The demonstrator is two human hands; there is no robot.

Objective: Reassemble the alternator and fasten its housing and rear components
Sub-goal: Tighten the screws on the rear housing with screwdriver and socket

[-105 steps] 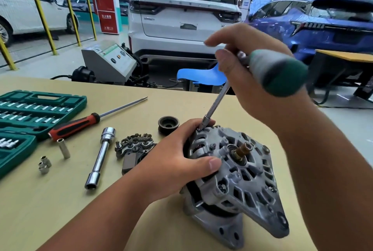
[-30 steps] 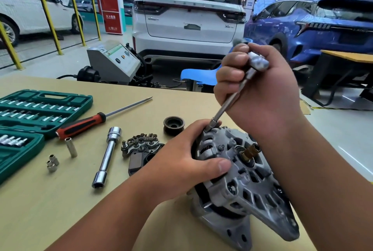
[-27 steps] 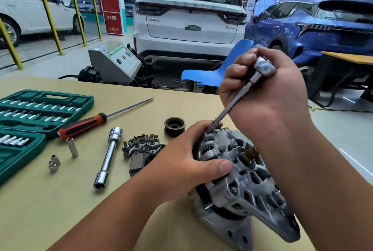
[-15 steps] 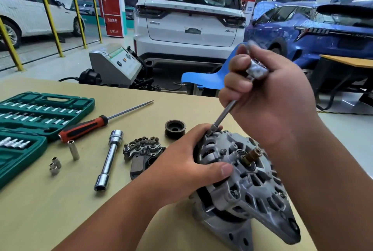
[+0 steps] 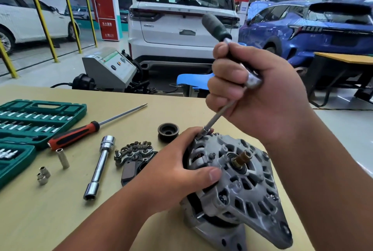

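The grey alternator (image 5: 240, 188) lies tilted on the wooden table (image 5: 60, 220), its brass-tipped shaft (image 5: 243, 158) pointing up. My left hand (image 5: 173, 172) grips the housing's left edge, thumb across its face. My right hand (image 5: 256, 97) grips a ratchet wrench (image 5: 216, 26) with a dark green handle that sticks up to the left. Its extension bar (image 5: 220, 115) slants down to a socket seated on a bolt at the housing's upper rim (image 5: 203, 131).
Left of the alternator lie the rectifier part (image 5: 133, 153), a black pulley (image 5: 168, 131), a chrome tube spanner (image 5: 99, 167), a red-handled screwdriver (image 5: 80, 132), loose sockets (image 5: 43, 175) and a green socket case (image 5: 30, 121). Parked cars stand beyond the table's far edge.
The wrench handle has swung from the right side round to the upper left, out beyond my right fingers. My left hand has stayed on the housing and the socket on the same bolt.
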